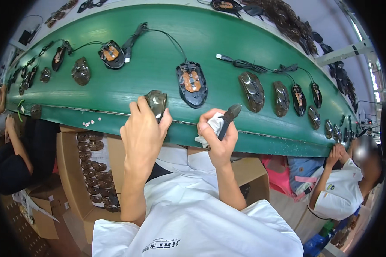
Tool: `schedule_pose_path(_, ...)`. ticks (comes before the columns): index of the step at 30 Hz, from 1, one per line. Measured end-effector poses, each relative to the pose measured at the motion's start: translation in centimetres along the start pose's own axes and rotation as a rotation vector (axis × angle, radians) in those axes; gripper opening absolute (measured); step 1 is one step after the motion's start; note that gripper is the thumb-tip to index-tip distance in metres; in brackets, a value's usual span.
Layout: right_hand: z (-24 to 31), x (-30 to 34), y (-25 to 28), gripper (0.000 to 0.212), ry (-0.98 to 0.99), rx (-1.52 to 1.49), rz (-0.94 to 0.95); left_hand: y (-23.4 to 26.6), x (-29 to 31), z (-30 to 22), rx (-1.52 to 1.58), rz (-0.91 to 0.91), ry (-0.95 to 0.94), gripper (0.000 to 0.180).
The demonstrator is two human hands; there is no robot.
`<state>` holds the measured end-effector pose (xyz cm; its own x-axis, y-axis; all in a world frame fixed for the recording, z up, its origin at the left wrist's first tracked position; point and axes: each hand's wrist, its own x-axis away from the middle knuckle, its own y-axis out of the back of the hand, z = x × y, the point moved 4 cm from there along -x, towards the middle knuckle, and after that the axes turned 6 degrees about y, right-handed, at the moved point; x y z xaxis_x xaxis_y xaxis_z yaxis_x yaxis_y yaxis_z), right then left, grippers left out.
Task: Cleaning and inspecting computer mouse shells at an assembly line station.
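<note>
My left hand [142,128] is closed around a dark translucent mouse cover [157,102] just over the near edge of the green belt [150,64]. In my right hand [222,145] are dark-jawed nippers [231,114], their jaws pointing up and away, along with a crumpled white cloth [214,123] pressed against the palm. Beyond and between my hands lies an open mouse base [191,85], its orange-brown inside showing and its cable running to a bundled coil at the upper left. Two smoky mouse covers [251,91] [281,98] rest to the right of it.
More open mouse bases [111,54] and covers [80,71] are spread along the belt. A cardboard box [70,171] with rows of covers stands below, left of me. Co-workers sit at both sides, one in white [339,188]. A shelf beyond carries piled parts [287,21].
</note>
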<state>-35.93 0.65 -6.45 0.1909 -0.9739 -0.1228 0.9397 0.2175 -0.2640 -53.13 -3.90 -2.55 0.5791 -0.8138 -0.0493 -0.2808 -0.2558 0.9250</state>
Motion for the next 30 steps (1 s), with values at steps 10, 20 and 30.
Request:
schedule_pose_path(10,3.3,-0.4,-3.7,0.025,0.181,0.545,0.494,-1.2,3.4,3.8,2.093,0.603,0.281,0.061)
schedule_pose_path(20,5.2,0.7,-7.2,0.032,0.810,1.263,0.767,-2.1,6.7,3.8,2.172,0.624,0.455,0.067)
schedule_pose_path(30,6.3,1.4,-8.9,0.028,0.851,1.392,0.809,-2.0,7.8,3.7,2.174,0.587,0.381,0.068)
